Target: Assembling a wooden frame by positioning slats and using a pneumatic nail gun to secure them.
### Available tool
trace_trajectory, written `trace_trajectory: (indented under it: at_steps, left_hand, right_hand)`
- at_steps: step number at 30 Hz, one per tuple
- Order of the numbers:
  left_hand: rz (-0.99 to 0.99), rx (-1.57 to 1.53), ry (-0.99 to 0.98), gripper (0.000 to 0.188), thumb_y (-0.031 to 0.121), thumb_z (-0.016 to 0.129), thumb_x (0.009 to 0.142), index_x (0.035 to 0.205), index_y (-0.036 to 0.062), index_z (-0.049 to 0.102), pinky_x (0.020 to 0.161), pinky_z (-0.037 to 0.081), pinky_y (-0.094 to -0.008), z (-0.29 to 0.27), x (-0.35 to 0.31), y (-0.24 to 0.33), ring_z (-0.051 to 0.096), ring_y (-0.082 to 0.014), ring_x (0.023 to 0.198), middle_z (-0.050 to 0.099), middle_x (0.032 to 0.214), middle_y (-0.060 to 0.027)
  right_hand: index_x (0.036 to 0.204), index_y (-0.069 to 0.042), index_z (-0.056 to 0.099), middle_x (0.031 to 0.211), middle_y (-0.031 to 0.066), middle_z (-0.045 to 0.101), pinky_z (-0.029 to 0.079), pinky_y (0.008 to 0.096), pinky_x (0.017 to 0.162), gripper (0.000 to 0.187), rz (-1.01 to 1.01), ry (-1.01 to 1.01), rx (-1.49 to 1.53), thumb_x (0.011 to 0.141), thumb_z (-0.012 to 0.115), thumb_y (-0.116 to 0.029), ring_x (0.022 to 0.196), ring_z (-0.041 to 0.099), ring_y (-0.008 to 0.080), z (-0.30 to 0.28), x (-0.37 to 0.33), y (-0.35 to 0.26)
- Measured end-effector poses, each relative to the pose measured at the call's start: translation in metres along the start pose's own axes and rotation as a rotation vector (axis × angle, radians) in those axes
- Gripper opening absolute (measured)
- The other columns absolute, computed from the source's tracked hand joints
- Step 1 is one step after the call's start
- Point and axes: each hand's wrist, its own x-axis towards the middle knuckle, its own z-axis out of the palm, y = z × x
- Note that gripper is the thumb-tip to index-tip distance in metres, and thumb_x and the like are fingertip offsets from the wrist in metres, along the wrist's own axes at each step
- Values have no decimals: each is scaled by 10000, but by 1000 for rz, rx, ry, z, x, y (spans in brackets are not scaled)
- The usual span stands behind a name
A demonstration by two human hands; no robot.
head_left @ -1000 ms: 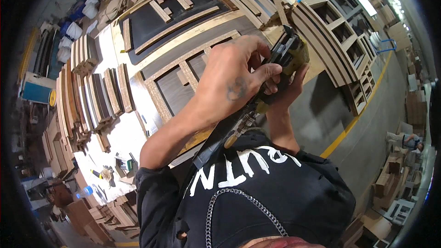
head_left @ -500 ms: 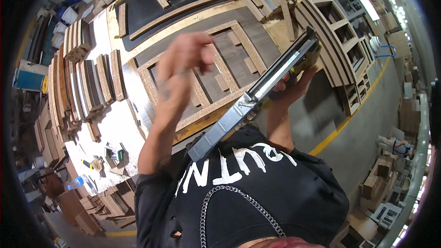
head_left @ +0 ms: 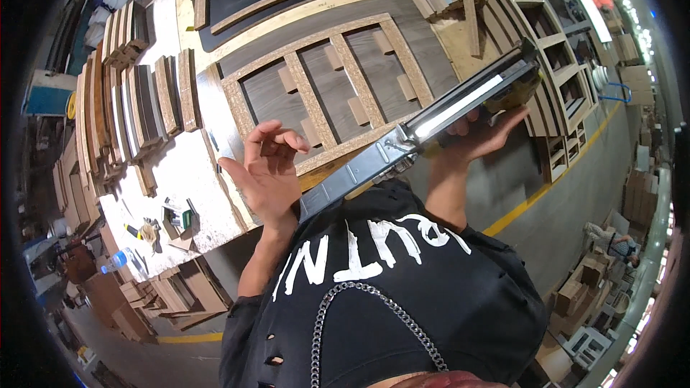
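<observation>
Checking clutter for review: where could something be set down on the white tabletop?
A bare patch of the white tabletop shows between the wooden strips and the left hand. Crowded: among the strips and near the bottle.

The black top [head_left: 388, 323] has holes [head_left: 274, 361] and white lettering [head_left: 364, 271]; the chain [head_left: 353, 285] is silver.

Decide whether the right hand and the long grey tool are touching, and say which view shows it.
Touching: the head view shows the right hand holding the long grey tool above the floor, fingers partly hidden behind it.
</observation>
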Motion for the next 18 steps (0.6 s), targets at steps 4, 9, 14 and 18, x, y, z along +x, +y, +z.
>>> trace_trajectory:
  at_steps: [4,9,14,18]
  left_hand:
    - [50,41,-28,878,718,91,968,1239,10,534,861,420,-361,1,6,-4,551,-246,888,595,900,-125]
    - [88,5,-93,884,716,88,968,1246,2,528,865,429,-364,9,14,-9,562,-242,898,606,907,-128]
    - [169,-61,-136,880,707,95,972,1273,-3,518,864,450,-370,11,28,-16,585,-243,892,624,911,-138]
    - [-8,-81,-107,893,722,108,961,1288,-9,502,878,453,-390,77,55,1,603,-252,858,635,896,-139]
  right_hand:
    - [1053,-79,613,573,-9,438,255,234,325,664,-14,141,-28,974,345,-682,365,316,100,10,-5,-2]
    - [1072,-82,611,581,-3,455,236,234,325,691,-5,33,-78,962,334,-705,370,326,102,21,-8,-6]
    - [1062,-82,606,570,9,474,275,267,315,743,81,-90,133,929,328,-757,374,350,117,9,-9,-2]
    - [1102,-87,589,559,8,467,326,298,326,870,25,198,89,846,277,-858,379,374,142,-8,-28,27]
